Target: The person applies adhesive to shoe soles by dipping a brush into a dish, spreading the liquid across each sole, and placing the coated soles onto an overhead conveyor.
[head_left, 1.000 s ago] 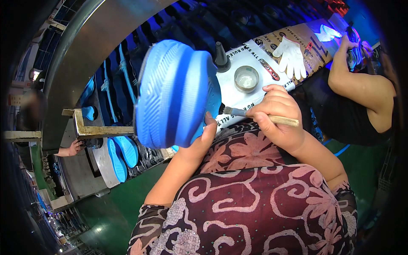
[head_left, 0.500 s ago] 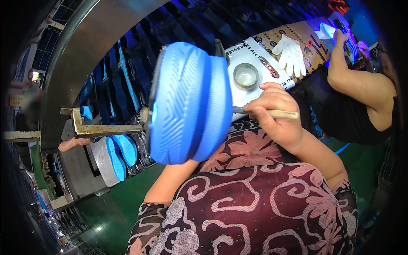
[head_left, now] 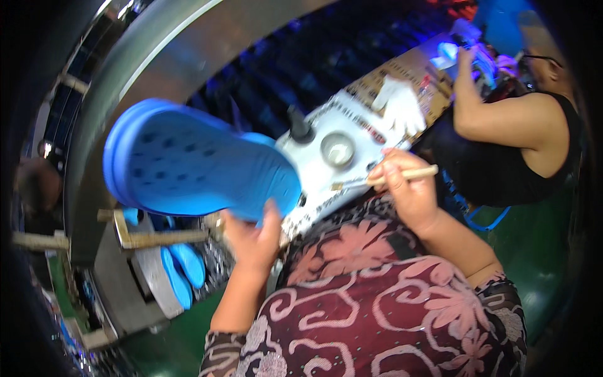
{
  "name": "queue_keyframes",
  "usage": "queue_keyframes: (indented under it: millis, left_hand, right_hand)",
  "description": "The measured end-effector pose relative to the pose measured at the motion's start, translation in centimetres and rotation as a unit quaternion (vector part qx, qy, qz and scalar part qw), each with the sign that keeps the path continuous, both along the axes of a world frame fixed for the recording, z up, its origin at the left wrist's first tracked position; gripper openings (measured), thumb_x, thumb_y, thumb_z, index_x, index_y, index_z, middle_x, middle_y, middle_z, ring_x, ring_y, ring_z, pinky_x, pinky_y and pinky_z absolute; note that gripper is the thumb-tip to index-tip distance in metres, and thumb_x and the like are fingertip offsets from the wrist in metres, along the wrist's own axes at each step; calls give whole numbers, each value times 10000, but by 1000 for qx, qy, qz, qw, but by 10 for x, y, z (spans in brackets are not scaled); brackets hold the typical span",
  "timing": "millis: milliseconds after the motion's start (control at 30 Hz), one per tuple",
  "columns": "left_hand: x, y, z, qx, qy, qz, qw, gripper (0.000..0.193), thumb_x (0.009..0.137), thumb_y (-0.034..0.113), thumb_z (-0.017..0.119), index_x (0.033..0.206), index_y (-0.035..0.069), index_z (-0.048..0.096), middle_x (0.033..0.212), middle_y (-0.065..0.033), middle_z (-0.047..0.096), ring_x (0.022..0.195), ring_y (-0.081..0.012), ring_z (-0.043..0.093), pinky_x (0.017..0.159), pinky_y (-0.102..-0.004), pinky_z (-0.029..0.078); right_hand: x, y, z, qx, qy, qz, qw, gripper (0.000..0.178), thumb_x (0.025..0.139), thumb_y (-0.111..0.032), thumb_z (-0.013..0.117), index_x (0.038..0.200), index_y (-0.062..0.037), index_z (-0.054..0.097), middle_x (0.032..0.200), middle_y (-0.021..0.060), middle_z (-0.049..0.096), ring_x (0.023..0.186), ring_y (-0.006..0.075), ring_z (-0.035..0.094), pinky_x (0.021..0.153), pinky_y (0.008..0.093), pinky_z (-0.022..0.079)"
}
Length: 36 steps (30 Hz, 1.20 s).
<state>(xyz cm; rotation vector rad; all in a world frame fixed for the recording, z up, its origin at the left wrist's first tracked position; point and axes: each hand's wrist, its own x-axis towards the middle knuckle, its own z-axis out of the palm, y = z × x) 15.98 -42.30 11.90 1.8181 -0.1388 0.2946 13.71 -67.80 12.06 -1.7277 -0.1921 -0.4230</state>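
Observation:
A blue perforated foam clog (head_left: 188, 163) hangs tilted at the left, its open inside facing me. My left hand (head_left: 254, 242) is closed on the clog's heel end, the thumb along its edge. Between the fingers of my right hand (head_left: 409, 188) is a thin brush (head_left: 359, 183) with a pale wooden handle. Its bristle tip points left, apart from the clog. Just beyond the brush, a small round metal cup (head_left: 338, 151) with pale contents stands on a white printed sheet (head_left: 314, 169).
Behind the clog stands a dark nozzle-topped bottle (head_left: 300, 127). A white glove (head_left: 400, 107) lies on cardboard near a red cutter (head_left: 375, 133). Blue soles (head_left: 182, 270) rest on a metal plate at lower left, below a metal bar (head_left: 160, 239). A co-worker (head_left: 515, 138) sits at right.
The clog has turned from its outer side to its open inside and moved left. The brush has come away from it. My left hand has come into view on the heel.

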Motion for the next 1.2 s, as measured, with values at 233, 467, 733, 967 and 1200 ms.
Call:
queue_keyframes:
  millis: [233,467,733,967,1200]
  left_hand:
    - [3,1,84,-212,269,-291,893,748,707,167,692,1310,-56,307,1111,-182,535,704,-157,614,467,-226,482]
    - [124,-169,149,-118,183,-530,820,734,705,272,729,1309,14,402,920,-60,614,608,-85,600,458,-191,487]
    - [165,-283,222,-415,130,-426,794,643,868,300,622,1303,-45,297,1145,-282,520,991,-338,608,865,-328,526]
    - [116,-136,66,-64,49,-306,949,351,900,288,565,1124,26,497,882,-125,632,753,-195,645,662,-282,523]
    - [-2,116,-78,566,-80,55,819,525,740,183,702,1192,13,495,905,-177,598,730,-285,599,636,-368,498]
  right_hand:
    - [-14,-31,-29,145,83,-62,984,263,932,-156,507,811,28,650,736,59,650,648,84,568,602,225,456]
    - [-28,-72,-41,209,131,-104,964,268,937,-161,498,801,27,632,697,53,613,636,88,544,603,224,436]
    - [-31,-90,-42,200,120,-132,964,302,947,-192,480,778,23,608,673,61,587,629,110,535,623,244,435]
    - [-27,-99,-65,212,137,-114,961,316,943,-228,500,805,23,635,694,43,606,635,77,534,601,216,425]
    - [-8,-71,-64,257,159,-61,951,283,946,-175,482,826,27,639,711,46,613,636,78,539,605,217,442]
